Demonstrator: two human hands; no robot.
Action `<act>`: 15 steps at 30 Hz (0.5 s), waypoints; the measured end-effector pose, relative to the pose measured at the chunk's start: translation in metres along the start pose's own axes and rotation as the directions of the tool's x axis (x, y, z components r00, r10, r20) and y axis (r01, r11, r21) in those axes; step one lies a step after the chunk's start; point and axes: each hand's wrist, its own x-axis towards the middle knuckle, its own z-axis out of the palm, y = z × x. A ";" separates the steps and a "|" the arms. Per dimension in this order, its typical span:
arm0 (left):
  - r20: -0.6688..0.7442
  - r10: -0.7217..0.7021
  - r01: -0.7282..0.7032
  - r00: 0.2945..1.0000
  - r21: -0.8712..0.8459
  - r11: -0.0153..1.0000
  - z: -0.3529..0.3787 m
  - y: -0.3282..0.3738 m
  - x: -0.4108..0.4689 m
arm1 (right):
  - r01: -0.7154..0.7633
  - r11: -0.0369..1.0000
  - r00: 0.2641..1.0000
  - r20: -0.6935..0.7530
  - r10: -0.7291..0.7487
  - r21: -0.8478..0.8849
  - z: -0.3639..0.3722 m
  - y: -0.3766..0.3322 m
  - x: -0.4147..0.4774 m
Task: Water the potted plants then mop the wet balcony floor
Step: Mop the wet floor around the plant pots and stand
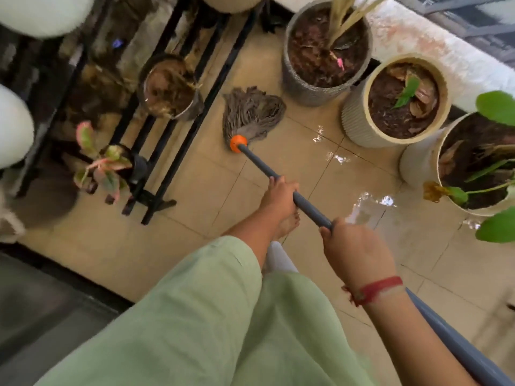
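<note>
Lowest in the frame, a pale green garment (195,316) fills the bottom centre and left. Beside it, at lower right, the right grip (359,246) is closed round the grey mop handle (309,207), with a red thread (381,288) tied at the wrist. The handle runs on behind this wrist to the bottom right corner.

A little farther up the handle, near the frame's centre, the left grip (278,192) is also closed round it, fingers wrapped over the top. A bare foot (289,222) shows just below this hand on the beige tiled floor (211,196).

From the left grip the handle slants up and left to an orange collar (238,143). Beyond it, the grey string mop head (250,112) lies spread on the tiles, above centre. Shiny water (370,207) lies on the floor to the right of the handle, with smaller glints nearer the pots.

At the right edge a white pot (415,162) holds large green leaves. Up and left of it stands a cream ribbed pot (354,118) with one small green sprout. Farther still, a grey textured pot (306,93) carries pale stalks, just right of the mop head.

Left of the mop head a black rack (156,200) stands on the floor. It carries a small dark pot (196,105) and, lower left, a pink and green plant (103,168).
</note>
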 end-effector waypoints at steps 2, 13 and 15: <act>0.035 -0.036 0.037 0.999 -0.030 0.999 0.012 -0.012 -0.038 | 0.018 0.998 0.999 0.041 -0.016 -0.053 0.013 -0.009 -0.027; 0.070 -0.321 0.328 0.945 -0.183 0.927 0.066 -0.142 -0.189 | 0.447 0.846 0.875 0.336 -0.348 -0.289 0.084 -0.103 -0.105; 0.096 -0.377 0.389 0.921 -0.198 0.900 0.072 -0.170 -0.204 | 0.524 0.792 0.828 0.405 -0.388 -0.314 0.093 -0.131 -0.106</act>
